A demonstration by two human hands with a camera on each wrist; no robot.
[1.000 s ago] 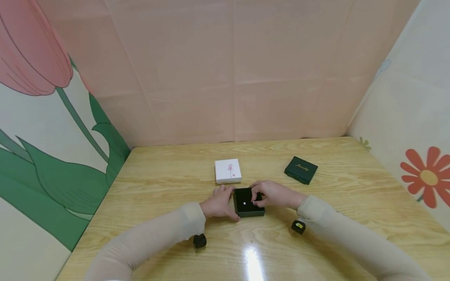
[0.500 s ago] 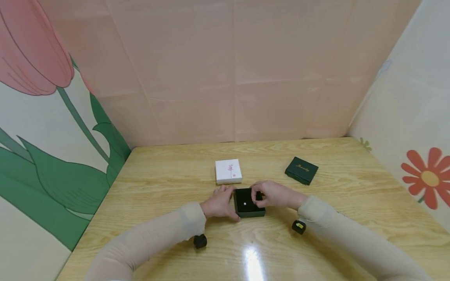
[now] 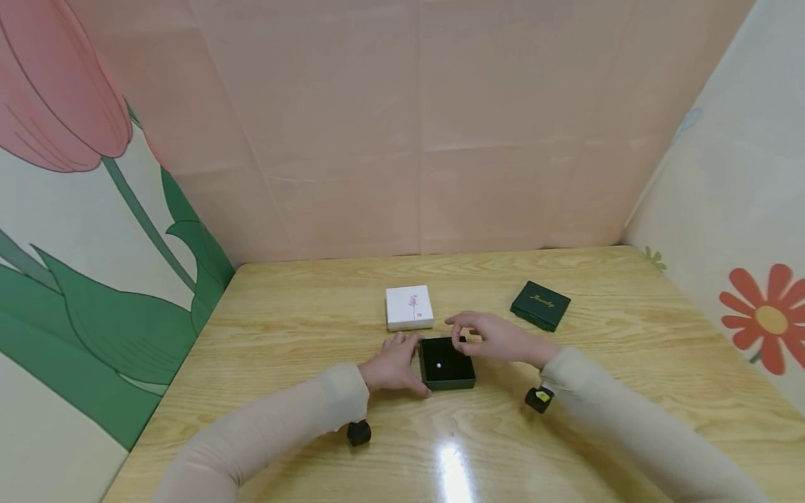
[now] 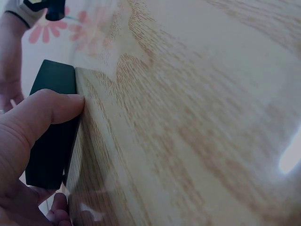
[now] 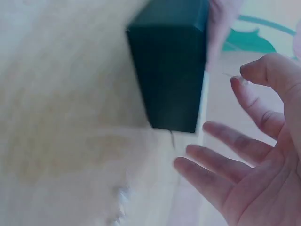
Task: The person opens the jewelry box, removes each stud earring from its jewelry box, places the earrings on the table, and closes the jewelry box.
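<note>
A small dark green jewelry box (image 3: 450, 384) with a black insert stands without its lid in the middle of the table. One tiny shiny earring stud (image 3: 439, 365) sits in the insert, left of center. My left hand (image 3: 393, 365) grips the box at its left side, the thumb at the near corner and the fingers at the far one. Raised just over the box's far right corner, my right hand (image 3: 497, 339) pinches a tiny stud earring (image 5: 241, 80) between thumb and index finger; its thin pin sticks out. The other fingers of that hand are spread.
Behind the jewelry box lies a white box (image 3: 409, 307) with a pink flower print. A dark green lid (image 3: 540, 306) with gold lettering lies to the back right. The wooden table (image 3: 302, 300) meets printed cloth walls at the back and sides.
My right hand has lifted up and away from the insert, taking the stud earring out of the box. The left hand and the box have stayed in place.
</note>
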